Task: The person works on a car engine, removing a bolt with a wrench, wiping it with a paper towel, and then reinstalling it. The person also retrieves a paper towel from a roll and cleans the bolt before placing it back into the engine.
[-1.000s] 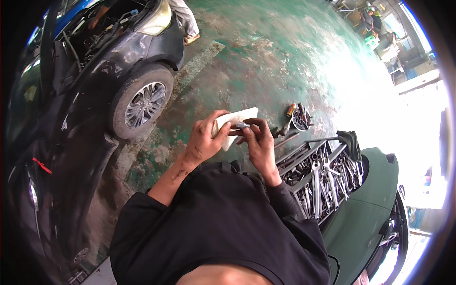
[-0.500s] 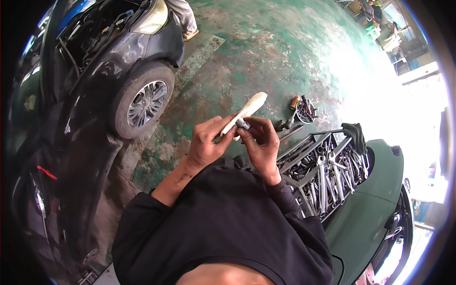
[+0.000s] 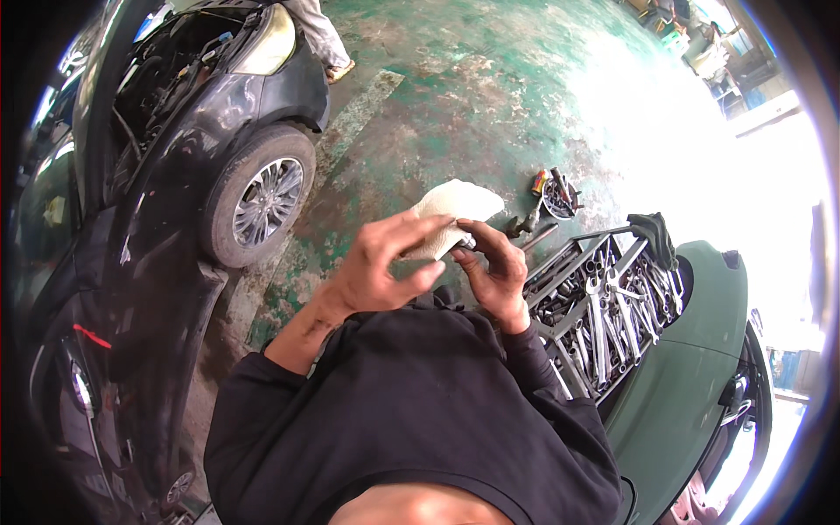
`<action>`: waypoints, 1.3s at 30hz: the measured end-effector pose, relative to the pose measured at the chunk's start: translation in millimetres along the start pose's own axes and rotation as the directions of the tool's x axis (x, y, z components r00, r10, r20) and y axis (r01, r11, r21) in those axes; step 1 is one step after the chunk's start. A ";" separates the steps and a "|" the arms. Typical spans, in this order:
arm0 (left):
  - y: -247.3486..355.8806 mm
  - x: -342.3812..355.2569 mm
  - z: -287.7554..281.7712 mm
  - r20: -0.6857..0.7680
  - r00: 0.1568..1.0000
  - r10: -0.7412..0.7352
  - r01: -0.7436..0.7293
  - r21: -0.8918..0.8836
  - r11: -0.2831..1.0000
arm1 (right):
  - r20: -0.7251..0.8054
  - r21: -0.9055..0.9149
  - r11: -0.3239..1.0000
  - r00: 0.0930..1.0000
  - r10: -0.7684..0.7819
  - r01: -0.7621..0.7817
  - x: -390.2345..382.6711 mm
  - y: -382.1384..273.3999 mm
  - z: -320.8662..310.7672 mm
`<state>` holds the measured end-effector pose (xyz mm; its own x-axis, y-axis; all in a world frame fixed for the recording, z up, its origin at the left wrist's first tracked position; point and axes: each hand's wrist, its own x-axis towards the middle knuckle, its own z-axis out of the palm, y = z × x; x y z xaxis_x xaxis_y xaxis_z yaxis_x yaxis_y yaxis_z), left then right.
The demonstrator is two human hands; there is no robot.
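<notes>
Left hand [image 3: 378,262] opened over white cloth [image 3: 459,201]; right hand [image 3: 497,278] pinching metal piece [image 3: 468,242]; patchy green floor [image 3: 464,114].

No lettering, number or sign is legible here.

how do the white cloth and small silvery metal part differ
The white cloth is broad and thin; the small silvery metal part is compact. The cloth looks matte; the metal part shines. The cloth fans out past the fingers; the right hand pinches the metal part. Both are held above the green floor.
</notes>
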<state>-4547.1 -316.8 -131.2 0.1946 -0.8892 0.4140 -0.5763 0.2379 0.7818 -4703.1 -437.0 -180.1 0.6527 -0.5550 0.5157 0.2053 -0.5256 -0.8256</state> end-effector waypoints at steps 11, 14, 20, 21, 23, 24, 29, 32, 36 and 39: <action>18.1 12.7 -36.1 0.021 0.975 -0.222 0.212 -0.391 0.896 | 0.168 -0.130 0.978 0.975 -0.143 0.166 10.3 -5.4 -13.0; 19.8 16.0 -27.7 0.125 0.984 -0.123 0.149 -0.229 0.962 | 0.230 -0.142 0.968 0.958 -0.170 0.206 10.4 -5.3 -12.4; 6.0 9.4 6.1 -0.103 0.994 -0.021 0.021 0.003 1.000 | 0.118 -0.105 0.978 0.979 -0.165 0.178 7.1 -13.2 -10.7; 4.7 6.9 10.1 -0.132 0.991 0.006 -0.002 0.032 0.999 | 0.099 -0.107 0.979 0.981 -0.165 0.175 6.5 -15.0 -10.1; 3.1 2.4 16.9 -0.180 0.984 0.003 -0.003 -0.002 1.000 | 0.053 -0.103 0.978 0.983 -0.178 0.182 6.5 -17.3 -9.6; 2.6 0.8 19.7 -0.210 0.977 -0.020 0.006 -0.066 0.998 | 0.083 -0.113 0.982 0.986 -0.142 0.151 4.7 -20.0 -11.7; -0.4 -3.0 22.4 -0.230 0.973 -0.035 -0.003 -0.162 0.987 | 0.111 -0.095 0.987 0.987 -0.120 0.130 2.9 -22.7 -13.1; -3.9 0.7 22.9 -0.237 0.970 0.059 -0.089 -0.117 0.989 | 0.059 -0.089 0.985 0.988 -0.144 0.149 5.3 -21.2 -11.6; -2.6 2.3 23.7 -0.231 0.970 0.075 -0.106 -0.124 0.987 | 0.048 -0.125 0.980 0.987 -0.153 0.158 9.1 -20.1 -12.9; -1.9 2.4 21.8 -0.231 0.971 0.052 -0.078 -0.108 0.991 | 0.041 -0.110 0.979 0.985 -0.169 0.172 9.5 -20.5 -13.4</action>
<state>-4562.8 -327.9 -141.8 0.3429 -0.7612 0.5505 -0.5007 0.3477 0.7927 -4710.9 -440.1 -155.3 0.6378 -0.4318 0.6378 0.2329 -0.6812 -0.6940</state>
